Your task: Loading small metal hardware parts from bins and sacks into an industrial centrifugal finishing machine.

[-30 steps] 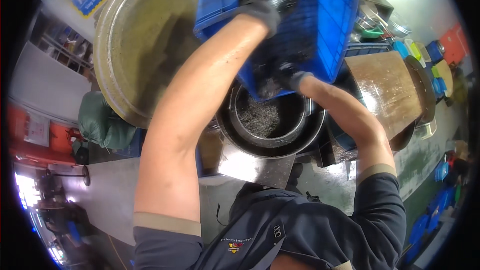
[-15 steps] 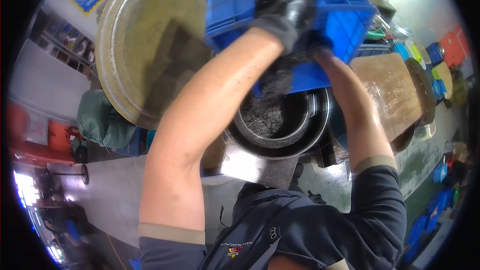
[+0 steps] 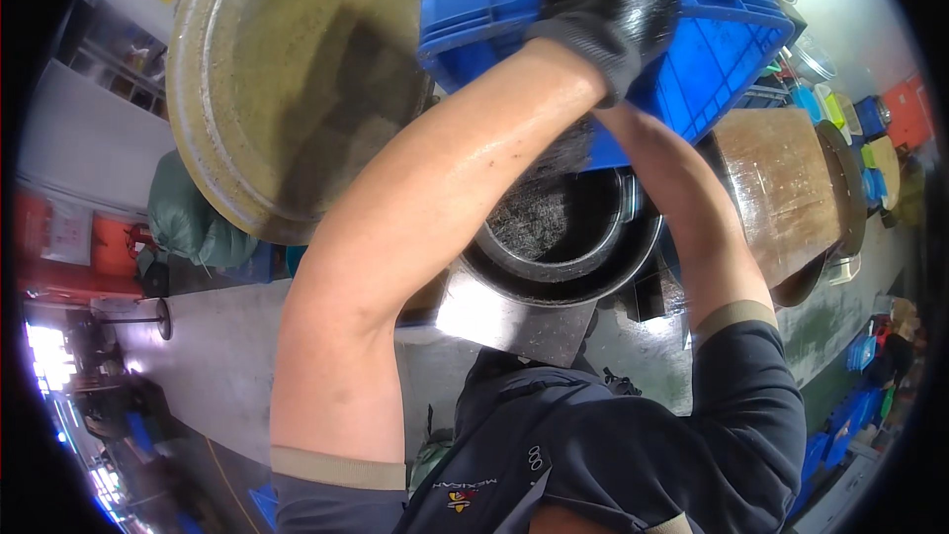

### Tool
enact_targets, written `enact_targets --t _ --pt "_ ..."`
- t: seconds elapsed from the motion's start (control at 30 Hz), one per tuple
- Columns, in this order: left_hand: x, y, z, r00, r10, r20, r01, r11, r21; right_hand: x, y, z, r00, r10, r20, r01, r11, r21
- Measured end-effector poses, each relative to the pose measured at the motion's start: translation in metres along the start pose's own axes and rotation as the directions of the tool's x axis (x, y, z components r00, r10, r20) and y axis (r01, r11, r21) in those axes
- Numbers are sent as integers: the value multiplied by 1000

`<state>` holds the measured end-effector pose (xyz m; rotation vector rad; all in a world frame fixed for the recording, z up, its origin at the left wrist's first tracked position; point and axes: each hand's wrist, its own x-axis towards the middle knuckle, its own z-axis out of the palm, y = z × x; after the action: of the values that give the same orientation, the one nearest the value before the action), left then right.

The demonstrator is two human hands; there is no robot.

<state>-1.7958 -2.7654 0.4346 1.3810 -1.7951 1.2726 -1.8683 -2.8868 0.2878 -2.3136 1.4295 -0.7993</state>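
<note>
I have the blue plastic crate (image 3: pixel 707 54) tilted above a round black vessel (image 3: pixel 563 269), its upper rim under my left grip (image 3: pixel 618 0), gloved fingers curled over it. My right grip is hidden; I cannot tell its state. Leftward stands a large yellowish disc (image 3: pixel 267 69).

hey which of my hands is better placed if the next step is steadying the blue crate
Left, I'd judge: your left hand seems to have its grip on the rim of the blue crate. Your right forearm passes behind your left arm, and the right hand itself is hidden.
</note>
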Motion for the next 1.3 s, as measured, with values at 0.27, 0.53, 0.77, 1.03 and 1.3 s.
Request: enact_targets --t 0.27,0.53,0.77,1.03,1.3 --pt "95 -45 -109 929 -34 369 216 859 -464 -53 -98 -85 940 142 311 -56 961 -269" --pt "-17 14 -65 927 -36 373 -52 973 224 7 -2 -36 588 -170 791 424 898 -122" --pt "16 -28 -101 550 184 815 -112 983 -147 -53 -144 -81 740 551 385 -467 834 -296" --pt "91 -42 -118 972 -4 237 85 940 -331 -86 -31 -64 706 123 697 12 982 -186" --pt "81 -49 -116 961 -15 275 127 909 -396 -65 -7 -69 860 20 510 244 862 -445"
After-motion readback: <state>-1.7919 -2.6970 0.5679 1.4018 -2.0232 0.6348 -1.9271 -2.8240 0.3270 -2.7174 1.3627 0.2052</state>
